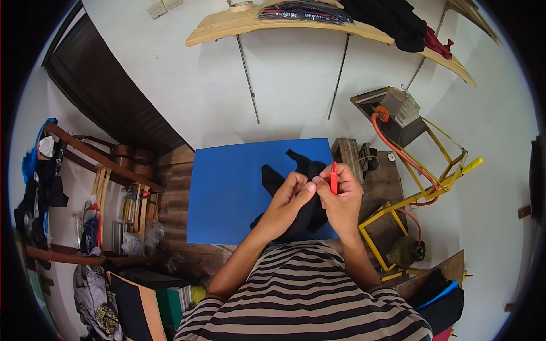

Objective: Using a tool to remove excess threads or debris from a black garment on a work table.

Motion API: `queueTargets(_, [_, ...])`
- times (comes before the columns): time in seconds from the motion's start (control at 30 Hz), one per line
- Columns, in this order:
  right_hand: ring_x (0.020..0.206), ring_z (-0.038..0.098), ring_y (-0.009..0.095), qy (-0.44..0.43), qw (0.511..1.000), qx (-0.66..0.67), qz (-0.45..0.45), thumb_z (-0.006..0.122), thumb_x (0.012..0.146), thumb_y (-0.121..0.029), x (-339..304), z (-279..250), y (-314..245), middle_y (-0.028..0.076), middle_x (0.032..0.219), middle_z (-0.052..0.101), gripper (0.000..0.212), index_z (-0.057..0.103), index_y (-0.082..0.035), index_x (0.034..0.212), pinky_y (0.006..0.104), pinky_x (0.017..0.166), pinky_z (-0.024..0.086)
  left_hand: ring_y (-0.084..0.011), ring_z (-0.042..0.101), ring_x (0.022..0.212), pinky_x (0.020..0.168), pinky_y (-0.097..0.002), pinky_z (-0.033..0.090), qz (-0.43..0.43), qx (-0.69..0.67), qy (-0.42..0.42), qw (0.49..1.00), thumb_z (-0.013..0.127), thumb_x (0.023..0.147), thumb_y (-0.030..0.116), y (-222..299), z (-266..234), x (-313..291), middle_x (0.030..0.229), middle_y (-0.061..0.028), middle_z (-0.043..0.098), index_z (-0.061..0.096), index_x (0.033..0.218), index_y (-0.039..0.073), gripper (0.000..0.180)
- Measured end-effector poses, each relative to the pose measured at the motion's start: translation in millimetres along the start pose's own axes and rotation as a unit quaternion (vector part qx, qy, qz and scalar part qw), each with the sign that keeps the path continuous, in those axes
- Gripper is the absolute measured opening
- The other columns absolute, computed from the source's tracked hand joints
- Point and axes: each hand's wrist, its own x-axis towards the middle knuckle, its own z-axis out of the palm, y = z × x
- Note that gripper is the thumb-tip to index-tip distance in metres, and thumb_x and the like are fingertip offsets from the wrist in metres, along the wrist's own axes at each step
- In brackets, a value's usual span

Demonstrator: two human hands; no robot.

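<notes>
The fingers (310,187) of our left hand (289,200) are pressed together, thumb against forefinger, at the black cloth (307,219); what exactly is between these tips we cannot tell, because it is hidden. The fingers of our right hand (342,200) are closed around a small red tool (334,181), which points up beside the forefinger, and at the same time our right thumb and forefinger meet close to the left thumb. The black cloth lies bunched on the blue table (222,193), in its right half, from the near edge up toward the far edge, where one narrow strip of it points. We judge that the step in hand is some fine work at one small spot of the cloth, with the tool held aside. The next move, in our opinion, calls for a firm hold on this spot and a careful use of the tool, so that the cloth is not damaged
</notes>
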Motion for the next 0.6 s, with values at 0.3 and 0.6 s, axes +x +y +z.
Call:
queueTargets(0.3, [0.058, 0.042, -0.001, 0.046, 0.999, 0.018, 0.006, 0.067, 0.084, 0.0, 7.7, -5.5, -1.4, -0.006, 0.071, 0.051, 0.013, 0.055, -0.005, 0.088, 0.016, 0.052, 0.033, -0.004, 0.029, 0.068, 0.059, -0.0206, 0.027, 0.073, 0.039, -0.014, 0.996, 0.047, 0.101, 0.026, -20.8, -0.5, -3.6, 0.074, 0.0061, 0.032, 0.043, 0.087, 0.007, 0.023])
queueTargets(0.6, [0.068, 0.046, 0.0, 0.054, 0.998, -0.018, -0.025, 0.068, 0.083, 0.0, 14.0, -2.3, 3.6, -0.005, 0.076, 0.054, 0.014, 0.056, -0.004, 0.089, 0.016, 0.062, 0.038, -0.0022, 0.029, 0.068, 0.061, -0.0194, 0.026, 0.045, -0.013, 0.001, 0.999, 0.052, 0.099, 0.022, -14.9, -11.9, -8.6, 0.075, 0.0084, 0.033, 0.054, 0.102, 0.003, 0.02])
